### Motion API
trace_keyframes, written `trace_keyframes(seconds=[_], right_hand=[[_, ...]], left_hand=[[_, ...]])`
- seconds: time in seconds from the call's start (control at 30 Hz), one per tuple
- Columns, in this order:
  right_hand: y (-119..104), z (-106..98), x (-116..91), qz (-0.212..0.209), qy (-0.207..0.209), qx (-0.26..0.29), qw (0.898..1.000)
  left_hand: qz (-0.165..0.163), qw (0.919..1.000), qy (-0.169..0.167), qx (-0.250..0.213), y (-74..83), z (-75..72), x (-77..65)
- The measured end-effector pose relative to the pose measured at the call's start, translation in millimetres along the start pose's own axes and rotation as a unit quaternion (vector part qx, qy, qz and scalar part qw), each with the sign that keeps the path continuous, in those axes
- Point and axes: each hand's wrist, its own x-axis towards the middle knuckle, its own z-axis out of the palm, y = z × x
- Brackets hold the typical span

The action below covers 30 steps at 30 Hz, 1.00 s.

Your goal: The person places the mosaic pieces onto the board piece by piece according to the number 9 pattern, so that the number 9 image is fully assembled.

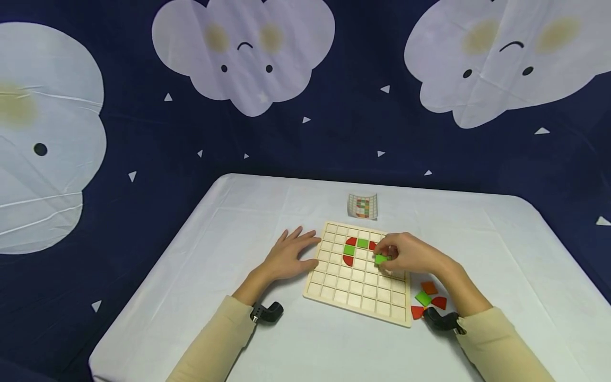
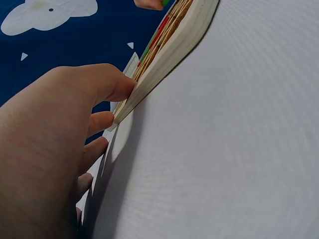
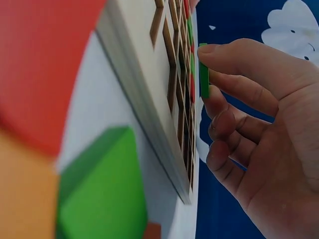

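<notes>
A wooden grid board (image 1: 355, 289) lies on the white-covered table. Red quarter-round tiles (image 1: 348, 260) and green square tiles (image 1: 363, 243) fill several cells in its upper part. Between thumb and fingers, my right hand (image 1: 410, 253) pinches a green square tile (image 3: 204, 70) close over the board, near the red piece at the right of the pattern. My left hand (image 1: 286, 257) rests at the board's left edge, fingers spread, with the thumb (image 2: 119, 87) touching the rim.
Behind the board lies a small pattern card (image 1: 363, 207) showing a coloured grid. Loose tiles lie at the board's lower right, under my right forearm: a green square (image 1: 422, 298), an orange square (image 1: 429, 287) and red quarter-rounds (image 1: 439, 303). A dark curtain with clouds hangs behind the table.
</notes>
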Motion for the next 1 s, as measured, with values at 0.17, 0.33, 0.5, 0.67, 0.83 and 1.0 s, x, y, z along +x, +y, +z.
trace_keyframes(seconds=[0.17, 0.33, 0.5, 0.67, 0.83, 1.0], right_hand=[[-4.3, 3.4, 6.7, -0.009, -0.008, -0.008, 1.0], [-8.4, 6.2, 13.3, -0.023, -0.013, -0.009, 1.0], [-11.6, 9.9, 18.8, -0.038, -0.022, -0.011, 0.999], [-16.2, 12.3, 22.1, -0.039, -0.026, -0.018, 0.999], [-21.3, 13.3, 24.2, -0.038, -0.029, -0.033, 0.998], [-23.9, 14.8, 26.2, -0.058, -0.028, -0.037, 0.997]], left_hand=[[-0.004, 1.0, -0.004, 0.002, 0.5, 0.2, 0.5], [-0.004, 1.0, -0.002, 0.004, 0.8, -0.4, 0.4], [-0.002, 1.0, -0.002, 0.002, 1.4, -1.9, -0.3], [0.001, 1.0, -0.001, -0.001, 1.5, -2.5, -0.6], [-0.004, 1.0, -0.003, 0.001, 1.8, -2.5, -0.7], [-0.003, 1.0, -0.003, 0.003, 1.9, -2.2, -0.4]])
